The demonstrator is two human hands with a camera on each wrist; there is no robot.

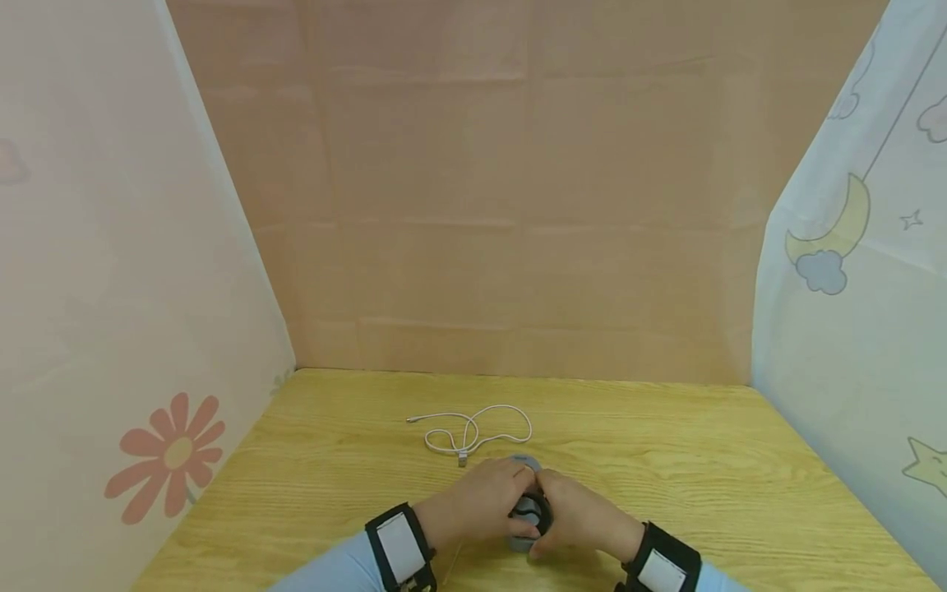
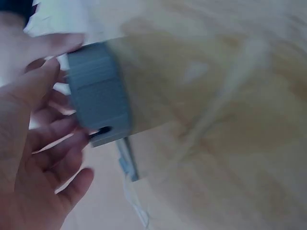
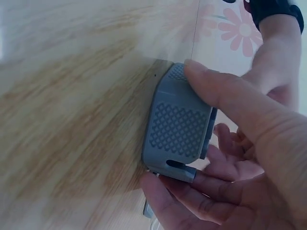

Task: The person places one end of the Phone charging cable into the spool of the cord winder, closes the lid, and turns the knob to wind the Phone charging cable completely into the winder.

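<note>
- Cradling a small grey rubber-cased device [image 1: 527, 510] between both hands, a person works near the front edge of a wooden table [image 1: 666, 460]; the device sits low, at or just above the tabletop, near the middle.
- Textured with a diamond-dimple pattern and cut with slots, the grey casing [image 3: 178, 125] looks grippy rather than slick. Judging by its size, it is probably light, firm within and slightly yielding at the skin.
- Best purchase appears to be across its two broad opposite faces, clear of the slots and the dark inner part.
- Right hand [image 1: 573, 518]: thumb [image 3: 225, 91] laid over the top edge, fingers [image 3: 192, 191] curled beneath, gripping the device.
- Left hand [image 1: 484, 497]: its fingers [image 2: 53, 139] are loosely spread and touch the casing's [image 2: 98, 93] near side, steadying more than clamping.
- A white cable [image 1: 473, 432] lies coiled on the table just beyond the hands; flower- and moon-printed sheets [image 1: 836, 247] screen the sides.
</note>
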